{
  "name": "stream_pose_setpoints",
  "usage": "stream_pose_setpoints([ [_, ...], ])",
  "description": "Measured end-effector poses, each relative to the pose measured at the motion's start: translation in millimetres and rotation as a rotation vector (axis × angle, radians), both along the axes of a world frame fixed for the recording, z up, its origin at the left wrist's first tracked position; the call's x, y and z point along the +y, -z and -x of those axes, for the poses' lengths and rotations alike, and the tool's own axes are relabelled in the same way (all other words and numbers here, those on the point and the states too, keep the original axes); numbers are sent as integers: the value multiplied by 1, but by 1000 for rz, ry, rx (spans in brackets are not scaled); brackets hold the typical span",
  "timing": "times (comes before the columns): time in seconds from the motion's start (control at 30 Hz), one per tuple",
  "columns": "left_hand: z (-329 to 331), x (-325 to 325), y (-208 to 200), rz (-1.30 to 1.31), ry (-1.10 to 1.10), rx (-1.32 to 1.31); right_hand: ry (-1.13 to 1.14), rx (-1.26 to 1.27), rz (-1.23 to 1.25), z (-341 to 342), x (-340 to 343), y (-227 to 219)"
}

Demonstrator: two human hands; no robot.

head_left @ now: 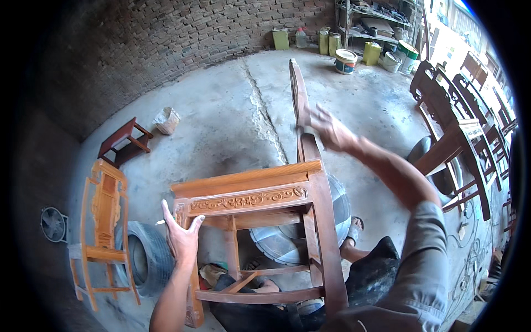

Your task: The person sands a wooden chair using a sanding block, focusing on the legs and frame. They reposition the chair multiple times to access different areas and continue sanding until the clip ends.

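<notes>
A brown wooden chair (246, 188) stands before me, with a carved scroll panel (246, 200) below its seat edge. Its tall back (298, 91) shows nearly edge-on. My left hand (183, 235) grips the chair's left front corner, thumb and index finger spread. A thin white stick, like a cigarette (160, 222), juts out beside those fingers. My right hand (332, 131) reaches to the edge of the chair back and is blurred by motion. Something dark shows under its fingertips, too smeared to name. The chair rests over a grey round piece resembling a tire (337, 207).
At left stand a lighter wooden chair (105, 216), a tire (145, 260), a low stool (126, 141), a fan (53, 224) and a crumpled bag (166, 120). Several chairs (462, 133) crowd the right. Paint buckets (345, 62) and cans line the back, beside a shelf (381, 16).
</notes>
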State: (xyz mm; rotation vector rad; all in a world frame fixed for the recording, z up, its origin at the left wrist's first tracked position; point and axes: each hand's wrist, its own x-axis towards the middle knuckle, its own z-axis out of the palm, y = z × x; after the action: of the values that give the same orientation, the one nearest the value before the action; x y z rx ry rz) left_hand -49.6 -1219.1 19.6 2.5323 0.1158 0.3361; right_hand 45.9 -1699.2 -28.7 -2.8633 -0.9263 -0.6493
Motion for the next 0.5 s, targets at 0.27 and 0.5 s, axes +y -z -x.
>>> stream_pose_setpoints([
  [0.27,0,16,17,-48,7,-88,-62,224,-405,41,23,5],
  [0.5,-1,-4,1,54,18,9,38,111,-255,-2,-17,10],
])
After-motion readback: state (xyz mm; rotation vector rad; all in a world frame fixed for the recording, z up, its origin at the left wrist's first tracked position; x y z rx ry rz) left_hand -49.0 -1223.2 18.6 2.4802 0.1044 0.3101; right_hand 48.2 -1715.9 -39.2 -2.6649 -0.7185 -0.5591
